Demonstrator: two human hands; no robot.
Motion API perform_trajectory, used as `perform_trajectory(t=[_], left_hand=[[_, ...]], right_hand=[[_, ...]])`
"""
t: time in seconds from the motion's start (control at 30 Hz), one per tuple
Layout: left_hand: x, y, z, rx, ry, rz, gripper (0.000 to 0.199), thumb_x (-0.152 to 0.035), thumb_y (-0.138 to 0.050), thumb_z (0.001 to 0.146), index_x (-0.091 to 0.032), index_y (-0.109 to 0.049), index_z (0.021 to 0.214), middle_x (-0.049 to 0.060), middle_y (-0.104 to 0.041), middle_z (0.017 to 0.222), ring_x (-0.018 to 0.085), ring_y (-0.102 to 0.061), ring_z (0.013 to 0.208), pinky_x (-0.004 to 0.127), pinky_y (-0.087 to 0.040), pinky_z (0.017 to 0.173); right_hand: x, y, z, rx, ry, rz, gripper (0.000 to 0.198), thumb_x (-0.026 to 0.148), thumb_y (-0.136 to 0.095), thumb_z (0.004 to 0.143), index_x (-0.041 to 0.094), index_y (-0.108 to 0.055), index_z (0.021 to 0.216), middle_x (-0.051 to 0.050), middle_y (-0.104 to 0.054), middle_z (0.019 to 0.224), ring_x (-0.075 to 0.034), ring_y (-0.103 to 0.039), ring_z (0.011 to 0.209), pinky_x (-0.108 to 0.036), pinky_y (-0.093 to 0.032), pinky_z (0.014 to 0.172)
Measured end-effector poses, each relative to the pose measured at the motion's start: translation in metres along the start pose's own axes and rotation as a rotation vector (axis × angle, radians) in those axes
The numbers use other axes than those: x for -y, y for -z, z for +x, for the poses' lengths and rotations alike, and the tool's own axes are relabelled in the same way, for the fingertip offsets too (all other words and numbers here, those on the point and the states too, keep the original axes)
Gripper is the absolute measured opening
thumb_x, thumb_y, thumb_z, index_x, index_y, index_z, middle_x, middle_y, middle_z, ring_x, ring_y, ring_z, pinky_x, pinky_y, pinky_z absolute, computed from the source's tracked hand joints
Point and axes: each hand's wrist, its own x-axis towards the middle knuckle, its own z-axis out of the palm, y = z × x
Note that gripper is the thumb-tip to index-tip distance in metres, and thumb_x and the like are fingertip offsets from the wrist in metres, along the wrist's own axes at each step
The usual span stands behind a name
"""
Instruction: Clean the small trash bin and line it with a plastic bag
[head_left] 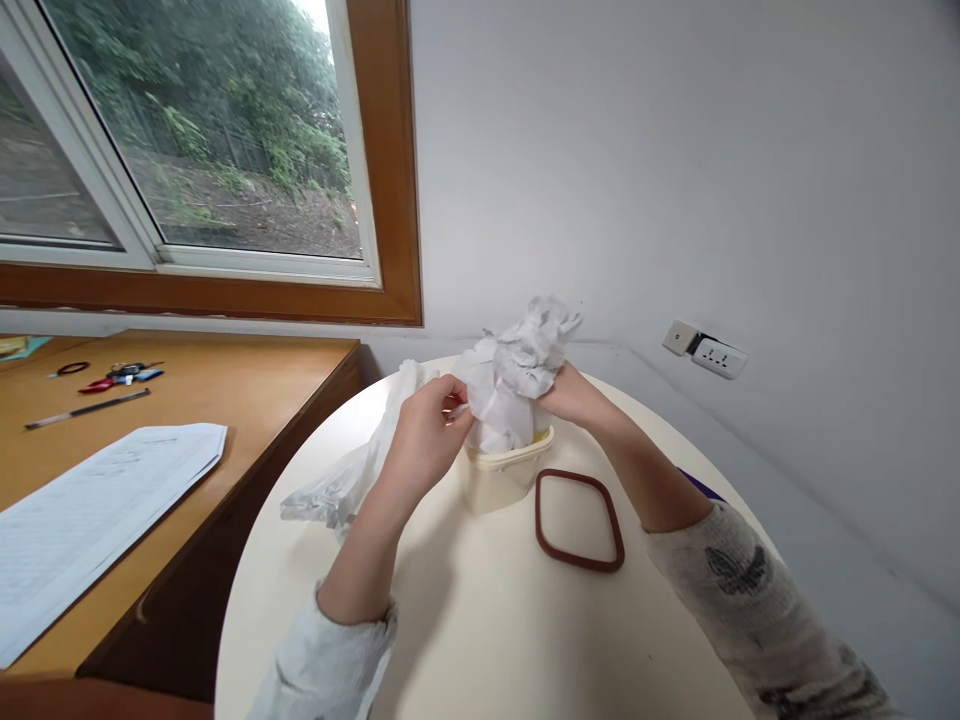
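Note:
A small cream bin (pixel 501 478) stands on the white round table, with a crumpled white plastic bag (pixel 504 385) bunched above and inside its opening. My left hand (pixel 431 435) is closed on the bag's left edge, thumb and fingers pinched together. On the other side, my right hand (pixel 566 395) reaches behind or into the bag, its fingers covered by the plastic. To the right of the bin, a brown ring-shaped rim (pixel 579 520) with rounded corners lies flat on the table. Behind my left wrist spreads another translucent plastic bag (pixel 319 492).
At the left a wooden desk (pixel 300 372) bears papers (pixel 112 510), a pen (pixel 88 409) and a bunch of keys (pixel 124 373). The white table (pixel 480 640) sits near a wall with a power socket (pixel 720 357). A purple item (pixel 701 484) shows beyond my right forearm.

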Motion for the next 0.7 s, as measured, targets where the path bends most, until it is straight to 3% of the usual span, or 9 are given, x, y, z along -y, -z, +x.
perform_trajectory(t=[0.2,0.33,0.47,0.57,0.7], left_hand=[[0.004,-0.009,0.002,-0.006,-0.054,0.054,0.005,-0.017,-0.047,0.073,-0.019,-0.051,0.071,0.001,-0.054,0.082,0.016,-0.054,0.078,0.030,-0.044,0.072],[0.007,-0.008,0.002,-0.057,-0.093,0.130,0.007,-0.018,-0.049,0.072,-0.020,-0.055,0.075,0.004,-0.048,0.096,0.019,-0.051,0.094,0.035,-0.041,0.085],[0.009,-0.006,0.001,-0.059,-0.109,0.116,0.009,-0.018,-0.047,0.076,-0.021,-0.054,0.079,0.004,-0.052,0.104,0.021,-0.050,0.101,0.035,-0.041,0.085],[0.010,-0.007,0.001,-0.084,-0.113,0.106,0.008,-0.021,-0.047,0.077,-0.021,-0.054,0.079,0.004,-0.054,0.100,0.020,-0.052,0.095,0.035,-0.042,0.082],[0.008,-0.008,-0.001,-0.121,-0.081,0.151,0.008,-0.023,-0.048,0.076,-0.020,-0.055,0.076,0.002,-0.053,0.082,0.017,-0.052,0.075,0.030,-0.042,0.068]], right_hand=[[0.000,-0.005,0.000,0.137,-0.001,-0.114,0.038,0.022,-0.063,0.066,0.015,-0.063,0.104,-0.010,-0.063,0.110,-0.026,-0.058,0.100,-0.040,-0.043,0.092],[0.005,0.003,-0.001,0.193,0.022,-0.068,0.038,0.023,-0.064,0.066,0.015,-0.064,0.103,-0.010,-0.063,0.111,-0.026,-0.057,0.102,-0.040,-0.043,0.092],[0.003,0.009,0.001,0.065,0.063,0.032,0.041,0.028,-0.063,0.068,0.018,-0.061,0.108,-0.008,-0.063,0.112,-0.022,-0.057,0.104,-0.036,-0.039,0.097],[-0.007,0.009,0.006,-0.045,0.004,0.071,0.043,0.032,-0.061,0.071,0.019,-0.059,0.112,-0.008,-0.059,0.118,-0.021,-0.052,0.110,-0.035,-0.038,0.097],[-0.016,0.006,0.011,0.004,-0.094,0.129,0.041,0.038,-0.053,0.078,0.021,-0.056,0.115,-0.008,-0.055,0.124,-0.021,-0.048,0.116,-0.036,-0.038,0.096]])
